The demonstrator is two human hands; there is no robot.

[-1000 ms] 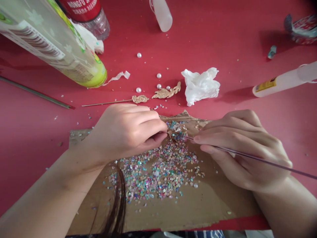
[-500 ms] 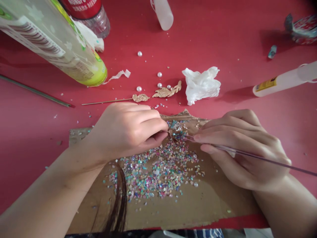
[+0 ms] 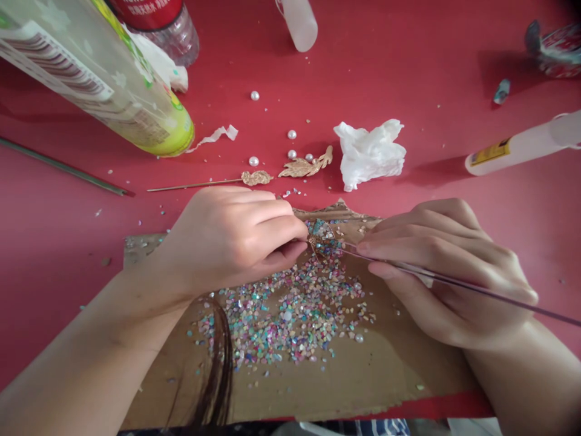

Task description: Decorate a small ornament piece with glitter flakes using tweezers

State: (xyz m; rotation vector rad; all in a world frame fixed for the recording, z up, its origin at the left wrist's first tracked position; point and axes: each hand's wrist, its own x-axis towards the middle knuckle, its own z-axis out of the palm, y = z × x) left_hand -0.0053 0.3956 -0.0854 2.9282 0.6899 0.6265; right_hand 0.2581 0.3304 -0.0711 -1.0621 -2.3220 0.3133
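My left hand [image 3: 240, 236] is closed, thumb and fingers pinching a small gold wire ornament [image 3: 323, 230] with blue-green chips on it. Part of the ornament is hidden behind the fingers. My right hand [image 3: 447, 272] grips thin purple tweezers [image 3: 481, 292], whose slim tips reach the ornament's right side. Whether the tips hold a chip is too small to tell. Under both hands lies a piece of cardboard [image 3: 363, 381], strewn with multicoloured shell-like chips [image 3: 290, 315] and a few pearl beads. A lock of dark hair [image 3: 220, 363] hangs in front of it.
Beyond the cardboard lie a gold leaf piece [image 3: 306, 167], a gold hairpin-like stick [image 3: 200, 184], pearl beads [image 3: 253, 161] and crumpled white tissue [image 3: 370, 154]. A green-bottomed bottle [image 3: 167, 133] leans in at left; a white glue-like bottle [image 3: 508, 151] is at right.
The tweezers and my right hand have shifted very slightly at the ornament. My left hand keeps its pinch, and the view has moved a little.
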